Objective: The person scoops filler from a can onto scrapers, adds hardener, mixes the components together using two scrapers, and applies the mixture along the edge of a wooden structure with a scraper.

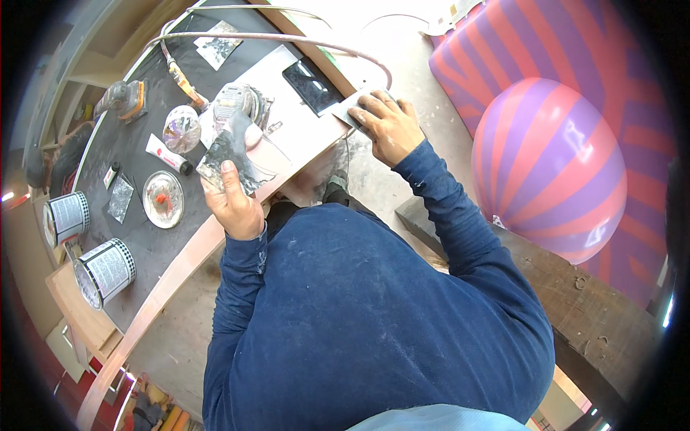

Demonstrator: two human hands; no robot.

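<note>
My left hand point(239, 208) grips a dark, smeared flat plate point(233, 154) by its near edge, thumb on top; a pale pinkish blob point(253, 136) sits on it. Fingers bent over it, my right hand point(392, 129) holds a flat metal-looking spreader point(346, 108) at the corner of a white board point(323, 133). Whether the spreader touches the board I cannot tell. Just left of that hand lies a black phone point(313, 86). Behind the plate is a dusty round sander point(238, 102), partly hidden.
On the dark tabletop point(144, 237) stand two cans point(113, 269), a lid with orange-red paste point(163, 200), a white tube point(169, 154), and a small striped ball point(182, 131). An air hose point(287, 39) crosses the far side. At right, a large striped balloon-like form point(550, 169) rests by a wooden beam point(575, 309).
</note>
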